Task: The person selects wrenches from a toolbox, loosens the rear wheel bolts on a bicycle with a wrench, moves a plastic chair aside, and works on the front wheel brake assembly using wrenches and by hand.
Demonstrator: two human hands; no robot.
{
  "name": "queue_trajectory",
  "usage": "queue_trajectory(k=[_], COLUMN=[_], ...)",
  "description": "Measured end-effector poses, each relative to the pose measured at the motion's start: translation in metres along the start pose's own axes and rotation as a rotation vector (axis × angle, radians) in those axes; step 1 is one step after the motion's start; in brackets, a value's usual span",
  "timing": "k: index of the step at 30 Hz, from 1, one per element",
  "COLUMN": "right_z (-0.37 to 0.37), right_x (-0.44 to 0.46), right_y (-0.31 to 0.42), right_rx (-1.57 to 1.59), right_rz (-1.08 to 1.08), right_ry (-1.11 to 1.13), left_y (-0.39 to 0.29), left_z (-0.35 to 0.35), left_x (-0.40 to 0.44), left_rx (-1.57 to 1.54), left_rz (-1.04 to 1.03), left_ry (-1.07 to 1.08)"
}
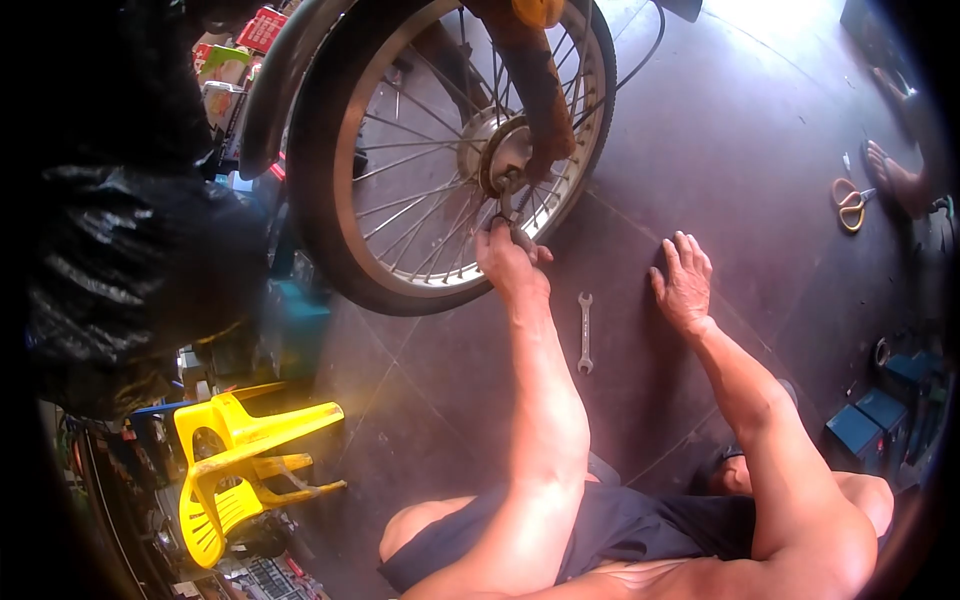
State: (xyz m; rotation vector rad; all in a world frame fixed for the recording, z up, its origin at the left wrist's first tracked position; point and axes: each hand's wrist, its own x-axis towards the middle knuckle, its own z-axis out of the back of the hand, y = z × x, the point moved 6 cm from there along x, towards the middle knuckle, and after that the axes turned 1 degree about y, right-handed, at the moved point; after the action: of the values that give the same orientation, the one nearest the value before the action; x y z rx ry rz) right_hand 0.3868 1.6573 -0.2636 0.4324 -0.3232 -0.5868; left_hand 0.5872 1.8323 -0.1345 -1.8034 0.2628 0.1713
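My left hand (512,262) is at the lower side of the wheel hub (500,150), its fingers closed around a small dark metal part just below the axle end. The fingers hide most of that part, so its kind cannot be told. Spokes and the rim of the motorcycle wheel (345,200) surround the hand. My right hand (686,280) is open and holds nothing, fingers stretched forward, low over or resting on the floor. Between my two hands a double open-ended wrench (585,333) lies on the tiles.
Orange-handled scissors (850,208) lie on the floor at right, near another person's foot (897,180). A yellow plastic chair (225,450) lies on its side at lower left. Blue boxes (868,425) stand at right. Black plastic sheeting (130,260) and stacked cartons (262,30) line the left.
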Motion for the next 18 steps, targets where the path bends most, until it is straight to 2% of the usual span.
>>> queue_trajectory(k=[2, 5, 8, 11, 14, 17, 18], right_z=[0.002, 0.001, 0.001, 0.001, 0.001, 0.003, 0.002], right_x=[0.0, 0.0, 0.0, 0.001, 0.001, 0.001, 0.001], right_y=[0.001, 0.0, 0.0, -0.001, 0.0, 0.001, 0.0], right_rx=[-0.002, -0.003, -0.006, -0.002, 0.0, -0.004, -0.002], right_rz=[0.001, 0.003, 0.005, -0.005, -0.008, -0.004, -0.001], right_ry=[0.002, 0.002, -0.001, 0.013, 0.012, 0.011, 0.006], left_y=[-0.002, -0.005, -0.007, -0.003, -0.002, -0.005, -0.006], left_z=[-0.001, -0.005, 0.0, 0.0, 0.001, 0.001, 0.001], left_x=[-0.004, -0.006, 0.003, 0.006, 0.004, 0.0, -0.002], left_rx=[0.041, -0.041, 0.056, 0.072, 0.107, 0.036, 0.024], left_rz=[0.025, -0.146, -0.219, -0.104, -0.004, 0.01, -0.024], left_ry=[-0.038, -0.115, -0.061, -0.039, -0.13, -0.039, -0.087])
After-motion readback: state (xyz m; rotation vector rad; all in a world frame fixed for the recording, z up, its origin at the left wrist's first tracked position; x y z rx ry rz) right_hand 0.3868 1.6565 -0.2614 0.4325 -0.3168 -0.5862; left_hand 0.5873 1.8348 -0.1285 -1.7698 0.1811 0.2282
